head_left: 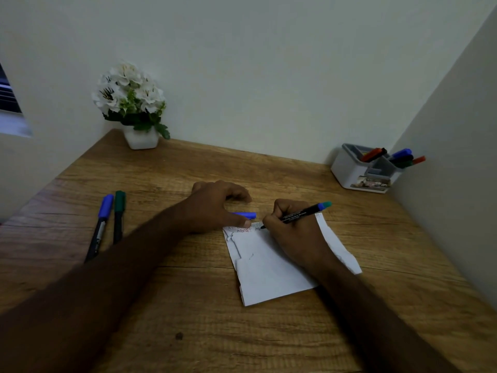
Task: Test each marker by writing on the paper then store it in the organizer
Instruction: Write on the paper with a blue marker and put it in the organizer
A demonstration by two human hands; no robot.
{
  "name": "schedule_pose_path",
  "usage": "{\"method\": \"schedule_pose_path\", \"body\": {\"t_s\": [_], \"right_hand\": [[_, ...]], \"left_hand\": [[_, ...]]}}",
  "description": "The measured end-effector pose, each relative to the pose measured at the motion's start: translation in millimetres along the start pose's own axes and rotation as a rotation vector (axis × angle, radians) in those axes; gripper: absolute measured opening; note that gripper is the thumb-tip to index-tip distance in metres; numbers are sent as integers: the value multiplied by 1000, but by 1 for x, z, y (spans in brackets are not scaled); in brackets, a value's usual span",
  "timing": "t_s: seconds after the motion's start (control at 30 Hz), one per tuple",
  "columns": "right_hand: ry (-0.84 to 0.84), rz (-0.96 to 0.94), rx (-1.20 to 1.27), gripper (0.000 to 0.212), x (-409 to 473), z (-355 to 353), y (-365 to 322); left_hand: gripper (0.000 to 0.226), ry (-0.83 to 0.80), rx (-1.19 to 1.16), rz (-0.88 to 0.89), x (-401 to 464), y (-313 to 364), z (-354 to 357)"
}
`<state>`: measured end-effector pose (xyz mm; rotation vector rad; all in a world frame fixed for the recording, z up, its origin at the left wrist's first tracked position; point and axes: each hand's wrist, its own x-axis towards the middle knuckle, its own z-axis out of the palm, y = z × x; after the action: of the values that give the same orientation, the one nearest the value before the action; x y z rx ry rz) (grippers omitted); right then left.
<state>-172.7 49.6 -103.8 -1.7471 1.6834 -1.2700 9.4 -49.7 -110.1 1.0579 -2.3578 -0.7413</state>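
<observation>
Near the middle of the wooden desk (188,305), a person's right hand (293,232) grips a black marker (298,214), fingers curled tight round its barrel, tip touching the top of a creased white paper (269,267) beside red lettering. The left hand (215,205) rests at the paper's upper left corner, thumb pinching a blue cap (248,215) against loosely bent fingers. Two capped markers, blue (100,224) and green (119,215), lie near the left edge. A white organizer (349,168) holding several markers stands in the far right corner, a potted white flower (131,103) in the far left.

Bare desk (215,162) before organizer (349,168)
</observation>
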Motion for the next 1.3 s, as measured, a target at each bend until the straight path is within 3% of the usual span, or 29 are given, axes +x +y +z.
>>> {"method": "schedule_pose_path", "body": {"t_s": [0.4, 0.8, 1.07, 1.3], "right_hand": [[16, 5, -9, 30, 1, 0, 0], [30, 13, -6, 41, 2, 0, 0], [113, 37, 57, 30, 4, -8, 2], [52, 12, -13, 31, 0, -5, 3]], "left_hand": [[55, -7, 8, -7, -1, 1, -2], [53, 2, 21, -8, -2, 5, -2], [51, -6, -3, -6, 1, 0, 0], [53, -2, 16, -8, 0, 1, -1]]}}
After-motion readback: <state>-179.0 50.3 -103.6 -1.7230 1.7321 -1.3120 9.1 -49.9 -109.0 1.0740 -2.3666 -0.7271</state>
